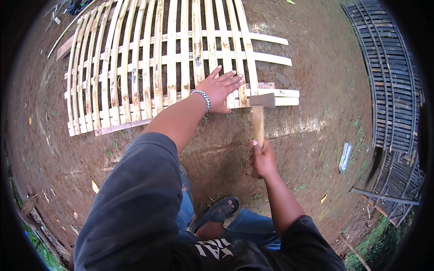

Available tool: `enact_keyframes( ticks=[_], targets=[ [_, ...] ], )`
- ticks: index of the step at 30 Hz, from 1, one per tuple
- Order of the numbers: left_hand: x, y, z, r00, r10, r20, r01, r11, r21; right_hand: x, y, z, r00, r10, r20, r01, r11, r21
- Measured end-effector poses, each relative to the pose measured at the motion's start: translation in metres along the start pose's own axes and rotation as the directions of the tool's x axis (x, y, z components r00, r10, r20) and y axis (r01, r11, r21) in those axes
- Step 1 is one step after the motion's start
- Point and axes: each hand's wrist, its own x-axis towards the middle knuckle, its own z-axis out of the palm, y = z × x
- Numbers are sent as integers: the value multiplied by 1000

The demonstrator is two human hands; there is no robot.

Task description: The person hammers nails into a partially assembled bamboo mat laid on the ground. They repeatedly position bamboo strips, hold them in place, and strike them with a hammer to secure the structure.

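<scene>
At frame center, our left hand (220,89) lies open and flat on the pale bamboo lattice panel (149,67), apparently steadying its slats. Just right, our right hand (262,157) grips a wooden-handled hammer (258,118), its head over the panel's lower right edge.

A pale woven bamboo lattice panel (149,67) lies flat on the dirt; a wooden-handled hammer (259,118) hovers upright at its near edge.

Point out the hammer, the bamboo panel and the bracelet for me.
hammer (258,122): head view, on its wooden handle.
bamboo panel (135,81): head view, on a pale upright slat.
bracelet (203,97): head view, on the chain at the left wrist.
</scene>
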Motion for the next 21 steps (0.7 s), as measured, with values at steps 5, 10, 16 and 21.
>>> enact_keyframes(
  ticks=[5,10,16,21],
  targets=[
    [-7,-1,2,1000,-8,7,8,1000,16,0,-39,-12,892,-399,-213,407,913,-8],
    [-1,0,0,1000,13,-8,-13,1000,-12,19,-10,-13,675,-669,-311,546,736,-400],
    [-6,-2,4,1000,-1,-7,1,1000,-13,7,-38,-13,970,-237,-59,128,699,-704],
    [-6,-1,-2,1000,4,-9,-4,1000,-15,2,-69,-20,693,-716,-79,526,578,-623]
  ],
)
